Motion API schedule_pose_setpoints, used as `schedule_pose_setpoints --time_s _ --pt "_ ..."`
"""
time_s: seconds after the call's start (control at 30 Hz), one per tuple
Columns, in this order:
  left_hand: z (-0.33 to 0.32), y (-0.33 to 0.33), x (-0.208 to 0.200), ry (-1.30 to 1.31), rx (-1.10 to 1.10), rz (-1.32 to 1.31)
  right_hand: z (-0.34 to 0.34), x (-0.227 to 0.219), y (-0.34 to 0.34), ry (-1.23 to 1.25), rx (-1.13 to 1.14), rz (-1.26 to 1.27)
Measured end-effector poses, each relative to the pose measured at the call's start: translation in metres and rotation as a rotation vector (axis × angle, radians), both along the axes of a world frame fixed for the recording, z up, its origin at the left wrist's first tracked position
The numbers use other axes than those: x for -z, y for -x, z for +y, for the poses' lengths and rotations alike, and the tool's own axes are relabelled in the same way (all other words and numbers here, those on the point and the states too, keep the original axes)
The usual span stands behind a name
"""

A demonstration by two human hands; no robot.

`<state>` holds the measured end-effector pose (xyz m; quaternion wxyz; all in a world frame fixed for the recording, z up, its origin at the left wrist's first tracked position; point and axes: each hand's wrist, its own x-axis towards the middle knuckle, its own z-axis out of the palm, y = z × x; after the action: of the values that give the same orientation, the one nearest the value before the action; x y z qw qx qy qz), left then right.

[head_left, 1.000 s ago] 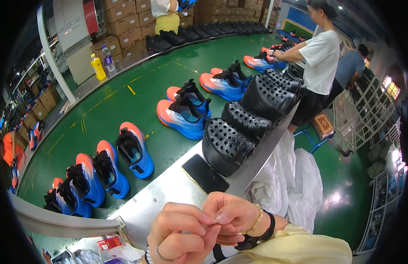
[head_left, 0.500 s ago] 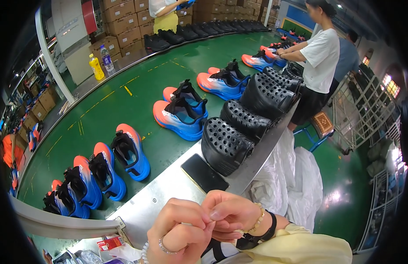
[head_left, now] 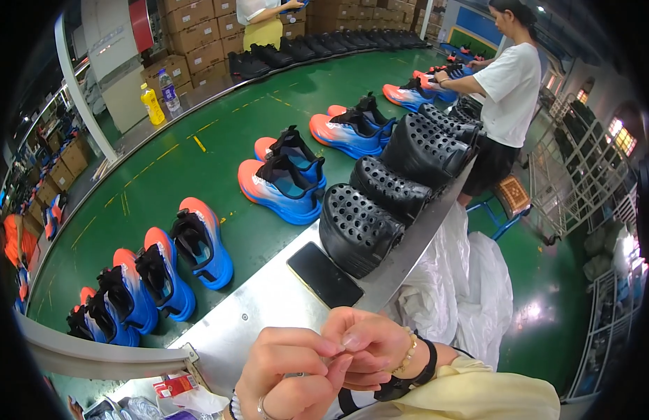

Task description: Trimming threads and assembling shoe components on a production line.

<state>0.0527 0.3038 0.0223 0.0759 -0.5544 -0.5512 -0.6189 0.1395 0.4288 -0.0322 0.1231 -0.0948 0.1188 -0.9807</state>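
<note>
My left hand (head_left: pixel 286 367) and my right hand (head_left: pixel 366 343) meet at the fingertips over the metal ledge (head_left: pixel 258 301). Both are closed in a pinch, thumbs against fingers. Whatever sits between the tips is too small to make out. Just beyond them a black phone (head_left: pixel 324 274) lies flat on the ledge. Black perforated clogs (head_left: pixel 359 231) stand in a row behind it. On the green belt, a pair of orange, white and blue running shoes (head_left: pixel 282 189) stands left of the clogs, and several more (head_left: pixel 202 241) line the near left.
A co-worker in a white shirt (head_left: pixel 513 84) handles shoes at the far right. White plastic sheeting (head_left: pixel 454 273) hangs beside the ledge. Two bottles (head_left: pixel 152 105) stand across the belt, near black shoes (head_left: pixel 296 50) and stacked cartons (head_left: pixel 191 42). A curved rail (head_left: pixel 107 357) crosses the lower left.
The running shoes on the belt have shifted slightly left. My hands have dipped a little, fingertips still together. The co-worker at the right has raised the head and moved a hand.
</note>
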Motion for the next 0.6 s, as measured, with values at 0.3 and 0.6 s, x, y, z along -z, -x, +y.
schedule_pose_setpoints --time_s 0.3,0.6 --pt "0.002 0.006 0.002 0.114 0.055 -0.063 0.01 -0.001 0.002 -0.12 0.012 -0.04" --pt "0.009 0.013 -0.011 0.209 0.028 -0.024 0.015 0.001 -0.003 -0.046 0.03 -0.007"
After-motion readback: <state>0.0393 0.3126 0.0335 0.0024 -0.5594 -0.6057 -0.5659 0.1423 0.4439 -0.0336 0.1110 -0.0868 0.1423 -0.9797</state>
